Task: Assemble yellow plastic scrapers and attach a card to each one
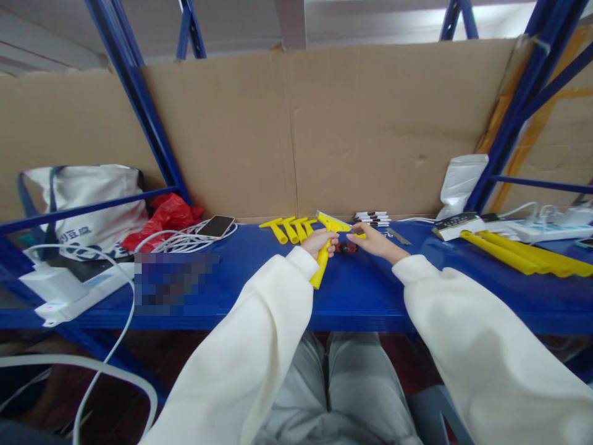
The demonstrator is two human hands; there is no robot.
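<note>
My left hand (319,242) is closed around the handle of a yellow T-shaped scraper (319,277), whose head slants down to the right with a pale, blade-like strip along its upper edge. At the right end of that head, my right hand (374,241) pinches with thumb and fingers. Just below the head, a small red and black object (348,248) lies on the blue table, partly hidden. Several similar yellow T-shaped pieces (278,232) lie in a row left of my hands. Beyond my right hand are a stack of small black-and-white packs (372,217) and a thin metal strip (398,236).
Several long yellow tubes (514,254) lie at the right beside a black-and-white printed package (458,226). A phone (217,226), coiled white cables, a red bag (162,220) and a power strip (88,293) occupy the left. Cardboard (370,123) stands behind the blue tabletop (361,303).
</note>
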